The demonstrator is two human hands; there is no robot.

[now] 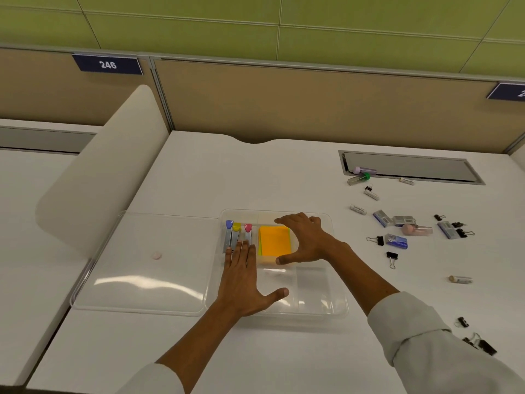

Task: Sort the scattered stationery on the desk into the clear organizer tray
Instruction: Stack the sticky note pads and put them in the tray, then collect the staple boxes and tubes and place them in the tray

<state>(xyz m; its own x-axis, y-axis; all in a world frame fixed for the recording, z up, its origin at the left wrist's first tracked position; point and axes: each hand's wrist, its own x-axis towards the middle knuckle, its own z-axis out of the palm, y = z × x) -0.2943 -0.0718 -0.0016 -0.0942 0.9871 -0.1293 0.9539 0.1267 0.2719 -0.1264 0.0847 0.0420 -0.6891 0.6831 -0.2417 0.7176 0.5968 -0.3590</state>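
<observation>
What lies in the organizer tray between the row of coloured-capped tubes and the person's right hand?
In the head view, a stack of orange sticky notes lies between the tubes and the right hand.

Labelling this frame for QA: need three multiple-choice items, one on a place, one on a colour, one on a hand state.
1. Where is the orange sticky-note pad?
A. Loose on the desk, right of the tray
B. Inside the clear organizer tray
C. On the clear lid

2. What colour is the cap of the leftmost of the three capped tubes in the tray?
A. Blue
B. Green
C. Black

3. What is the left hand doing?
A. Pinching a binder clip
B. Fist closed, holding nothing
C. Fingers straight, lying flat over the tray's left compartment

Answers: 1 B, the pad sits within the tray walls under the right hand. 2 A, blue, then yellow and pink. 3 C, fingers extended, nothing held.
</observation>
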